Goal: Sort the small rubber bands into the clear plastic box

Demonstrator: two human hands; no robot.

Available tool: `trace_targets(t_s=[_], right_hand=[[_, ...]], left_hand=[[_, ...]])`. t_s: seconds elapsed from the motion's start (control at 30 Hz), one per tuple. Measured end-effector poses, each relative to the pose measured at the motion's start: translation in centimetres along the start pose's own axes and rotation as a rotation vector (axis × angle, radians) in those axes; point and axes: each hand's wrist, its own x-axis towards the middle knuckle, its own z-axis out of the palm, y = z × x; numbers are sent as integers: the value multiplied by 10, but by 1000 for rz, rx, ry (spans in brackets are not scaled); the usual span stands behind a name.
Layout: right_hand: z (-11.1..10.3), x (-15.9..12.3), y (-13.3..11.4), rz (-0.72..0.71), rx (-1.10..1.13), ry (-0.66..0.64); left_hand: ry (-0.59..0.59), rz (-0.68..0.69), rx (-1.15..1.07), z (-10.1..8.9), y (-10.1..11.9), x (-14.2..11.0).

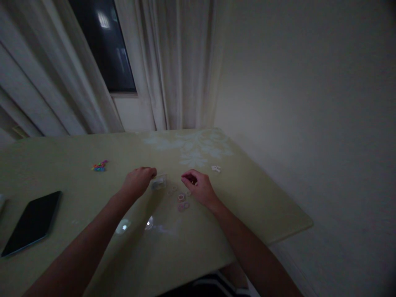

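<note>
My left hand (140, 180) is closed, its fingertips at the upper left edge of a small clear plastic box (159, 182) with something dark inside. The hand itself hides the exact grip. Right of the box, my right hand (198, 185) pinches thumb and forefinger together; whatever is between them is too small to make out. Below and between the hands lie several small rings, among them a pale ring (181, 197) and a pinkish ring (186, 205). Fainter clear rings (174, 188) rest closer to the box.
A little heap of bright coloured pieces (99, 166) lies to the left. Small white pieces (215, 168) are beyond my right hand. A dark tablet (34, 220) rests at the far left of the glossy table (198, 243). Curtains (182, 66) and a wall border the table.
</note>
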Motion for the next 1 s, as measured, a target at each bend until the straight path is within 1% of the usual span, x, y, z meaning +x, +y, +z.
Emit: trace_targets(t_s=[0.1, 0.2, 0.3, 0.4, 0.43, 0.5, 0.57, 0.63, 0.67, 0.77, 0.8, 0.83, 0.9, 1.0], right_hand=[[-1, 0, -1, 6, -27, -27], [-3, 1, 0, 17, -116, -83], [-7, 2, 5, 7, -343, -176], [-14, 3, 9, -48, -596, -293], [-17, 3, 9, -63, -642, -324], [-24, 2, 8, -70, -664, -363], [-31, 1, 5, -43, -613, -398], [-37, 0, 2, -6, -542, -448], [-39, -1, 1, 8, -519, -471], [-40, -2, 1, 5, -512, -509], [-39, -2, 2, -2, -517, -511], [-38, -3, 2, -7, -523, -516], [-33, -3, 1, -12, -559, -518], [-24, -6, -4, -3, -692, -511]], left_hand=[[-21, 49, 52, 3, 1, 1], [-33, 91, 76, 4, 4, 2], [-43, 115, 80, 5, 5, 3], [-38, 116, 69, 6, 4, 2], [-33, 112, 63, 6, 3, 0], [-15, 99, 53, 6, 5, -7], [38, 109, 26, 7, 14, -16], [130, 172, -61, 11, 30, -27], [145, 208, -134, 15, 40, -33], [80, 275, -336, 29, 70, -44], [45, 301, -375, 34, 77, -46], [39, 303, -403, 39, 82, -47], [47, 298, -453, 46, 87, -47], [64, 288, -511, 50, 86, -46]])
